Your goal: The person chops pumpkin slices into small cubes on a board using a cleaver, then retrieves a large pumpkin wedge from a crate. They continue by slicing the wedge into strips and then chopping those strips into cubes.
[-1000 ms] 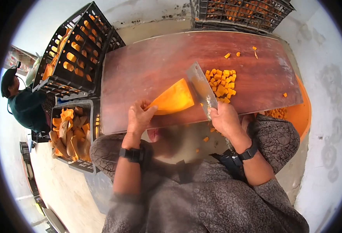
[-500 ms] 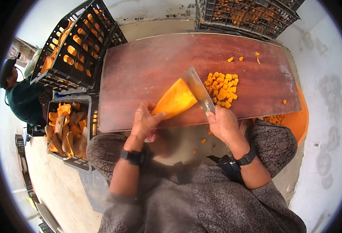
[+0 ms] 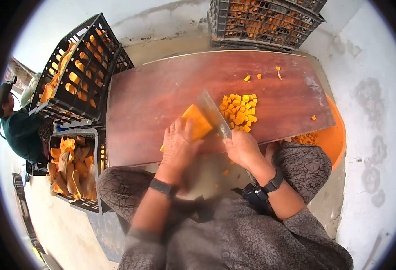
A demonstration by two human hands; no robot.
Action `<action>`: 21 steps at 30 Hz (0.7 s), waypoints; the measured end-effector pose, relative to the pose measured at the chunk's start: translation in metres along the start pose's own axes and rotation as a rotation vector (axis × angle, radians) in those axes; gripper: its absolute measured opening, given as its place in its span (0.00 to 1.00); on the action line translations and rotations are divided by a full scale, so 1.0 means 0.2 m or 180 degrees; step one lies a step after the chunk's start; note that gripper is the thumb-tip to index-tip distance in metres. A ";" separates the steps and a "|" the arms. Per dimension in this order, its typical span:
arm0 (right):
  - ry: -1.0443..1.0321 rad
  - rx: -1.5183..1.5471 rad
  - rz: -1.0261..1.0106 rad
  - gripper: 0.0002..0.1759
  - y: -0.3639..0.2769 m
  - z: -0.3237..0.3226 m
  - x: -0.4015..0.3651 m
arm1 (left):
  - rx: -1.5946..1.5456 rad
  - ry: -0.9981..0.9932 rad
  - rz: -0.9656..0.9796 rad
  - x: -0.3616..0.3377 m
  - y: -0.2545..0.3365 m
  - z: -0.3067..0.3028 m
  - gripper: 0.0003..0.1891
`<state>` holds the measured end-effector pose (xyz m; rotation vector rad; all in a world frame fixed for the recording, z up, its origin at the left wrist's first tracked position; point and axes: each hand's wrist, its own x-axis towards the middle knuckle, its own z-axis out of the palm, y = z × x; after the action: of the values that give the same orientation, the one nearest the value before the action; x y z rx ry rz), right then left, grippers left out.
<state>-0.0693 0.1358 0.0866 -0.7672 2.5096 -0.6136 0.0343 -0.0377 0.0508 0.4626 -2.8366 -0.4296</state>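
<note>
A peeled orange piece of pumpkin (image 3: 197, 122) lies at the front edge of a reddish-brown board (image 3: 139, 99). Across its top lies my left hand (image 3: 178, 140), fingers pressed over the near part, the thumb slightly blurred. My right hand (image 3: 243, 150) is closed around the handle of a broad knife (image 3: 214, 115), whose blade stands just right of the pumpkin piece, its tip pointing away from me. Beyond the blade sits a heap of pumpkin cubes (image 3: 239, 109).
Black crates of pumpkin (image 3: 74, 76) stand at the left, above a crate of peelings (image 3: 74, 168). More stacked crates (image 3: 265, 22) are behind the board. An orange tub (image 3: 337, 130) holds cubes at right. A person (image 3: 20, 130) sits far left.
My left hand has shifted from the pumpkin piece's lower end to lie over its top. The piece is turned and partly covered. The whole view has shifted, putting the board lower and further left.
</note>
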 end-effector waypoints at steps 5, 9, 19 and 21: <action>0.0194 0.0136 -0.0085 0.16 0.03 0.03 -0.01 | -0.0006 0.0070 -0.0096 0.06 0.00 0.04 0.38; 0.0222 0.0261 -0.0145 0.15 0.06 0.05 0.01 | -0.0173 -0.0237 -0.0377 0.07 0.03 0.00 0.39; 0.0259 -0.0043 -0.0309 0.08 0.02 0.04 -0.01 | -0.0111 -0.0068 -0.0195 -0.01 0.04 0.03 0.38; 0.0222 -0.0089 -0.0300 0.08 0.03 0.03 0.01 | -0.0264 -0.0098 -0.0276 -0.01 0.05 0.02 0.38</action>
<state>-0.0697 0.1383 0.0774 -0.8931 2.5619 -0.6491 0.0330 -0.0278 0.0506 0.5687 -2.8230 -0.5733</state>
